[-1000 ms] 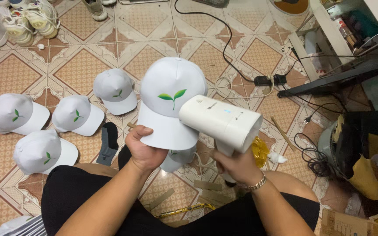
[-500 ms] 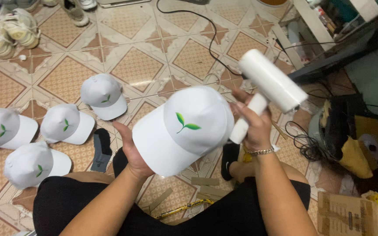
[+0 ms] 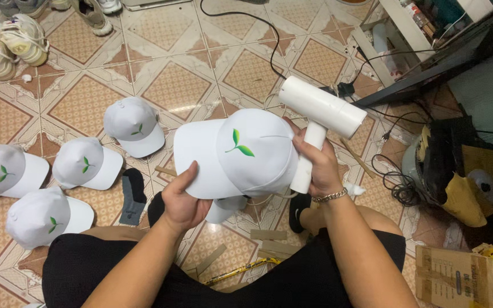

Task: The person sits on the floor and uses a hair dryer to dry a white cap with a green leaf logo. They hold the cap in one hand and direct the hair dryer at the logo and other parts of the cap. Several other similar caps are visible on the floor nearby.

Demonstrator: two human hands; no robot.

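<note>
1. we see the left hand (image 3: pixel 182 199) closed on the brim of a white cap (image 3: pixel 238 155), thumb on top of the brim, fingers curled under its edge.
2. the cap is held up in front of the body, above the floor, crown toward the right hand, brim toward the left. a green two-leaf emblem sits on the front of the crown.
3. the right hand (image 3: pixel 319 166) is wrapped tight round the handle of a white hair dryer (image 3: pixel 320 114), fingers fully closed. the same hand touches the cap's crown on its right side.
4. the dryer's barrel lies tilted just above and to the right of the cap, close to the crown. we cannot tell which way its nozzle faces.
5. a metal bracelet (image 3: pixel 330 196) sits on the right wrist.
6. four more white caps lie on the tiled floor (image 3: pixel 87 102) to the left: one (image 3: pixel 134 126) nearest the held cap, one (image 3: pixel 87 163) beside it, one (image 3: pixel 8 170) at the far left, one (image 3: pixel 47 217) near the left knee. all carry the same green emblem.
7. a dark sock (image 3: pixel 132 195) lies between the caps and the left arm.
8. a black cable (image 3: pixel 241 23) runs across the tiles at the top; sneakers (image 3: pixel 15 43) stand at the upper left.
9. a cardboard box (image 3: pixel 455 276) sits at the lower right, well apart from both hands.
10. another white cap (image 3: pixel 223 210), partly hidden, lies directly under the held one.
</note>
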